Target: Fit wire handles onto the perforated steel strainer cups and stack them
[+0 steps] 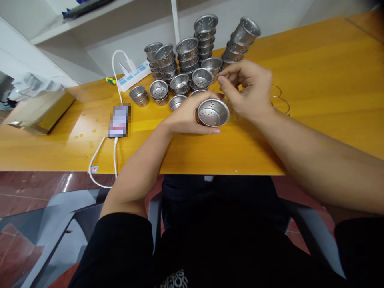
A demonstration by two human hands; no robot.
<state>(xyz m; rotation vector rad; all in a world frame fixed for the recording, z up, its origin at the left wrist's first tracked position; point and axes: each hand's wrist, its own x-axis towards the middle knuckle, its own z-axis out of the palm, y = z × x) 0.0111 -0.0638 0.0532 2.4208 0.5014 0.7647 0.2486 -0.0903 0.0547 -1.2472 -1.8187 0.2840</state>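
Note:
My left hand (192, 114) is wrapped round a perforated metal cup (213, 113), its open mouth tilted up toward me. Small holes dot the cup's bottom and wall. Just above and to the right of it, my right hand (247, 86) is closed in a pinch, thumb against forefinger. Whatever may be between those fingertips is too small to make out. Thin curved wires (282, 100) lie on the table beyond my right wrist. Behind both hands stand more such cups, some low like this cup (202, 78), others in a tall stack (205, 36).
A leaning cup stack (240, 40) stands at the back right. To the left are a phone (119, 122) with white cables, a power strip (134, 76) and a cardboard box (45, 110). Small rings (91, 143) lie on the wooden table (330, 80) near the phone.

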